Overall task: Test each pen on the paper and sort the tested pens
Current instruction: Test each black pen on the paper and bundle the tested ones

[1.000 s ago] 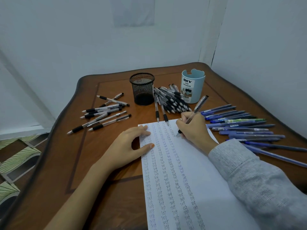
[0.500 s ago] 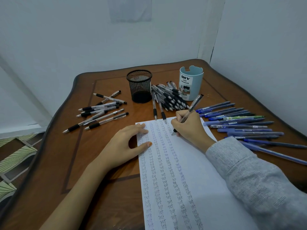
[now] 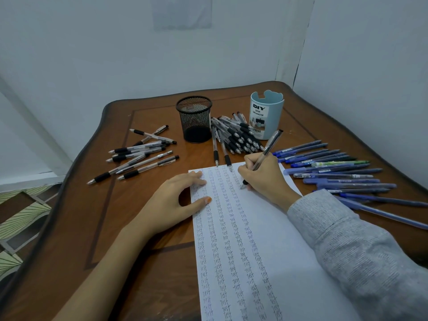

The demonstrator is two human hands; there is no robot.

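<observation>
Fingers of my left hand (image 3: 171, 205) lie straight and spread, holding nothing, their tips and the thumb pressing down on the left edge of the paper (image 3: 266, 239). Off to the left of those fingers and farther from me, a loose group of clear pens with black grips (image 3: 139, 156) lies on the wooden table (image 3: 92, 228). Straight beyond my fingertips stands a black mesh cup (image 3: 194, 119), and right of it a heap of black-grip pens (image 3: 238, 137), two of which reach the paper's far edge. My right hand (image 3: 266, 177) has its fingers curled round one clear pen (image 3: 268, 149), pinching it low on the barrel, tip down on the paper beside columns of the word "test". Beyond this pen stands a pale blue organizer cup (image 3: 266, 112). Right of these fingers, blue pens (image 3: 335, 179) lie side by side, a green pen (image 3: 340, 163) among them.
</observation>
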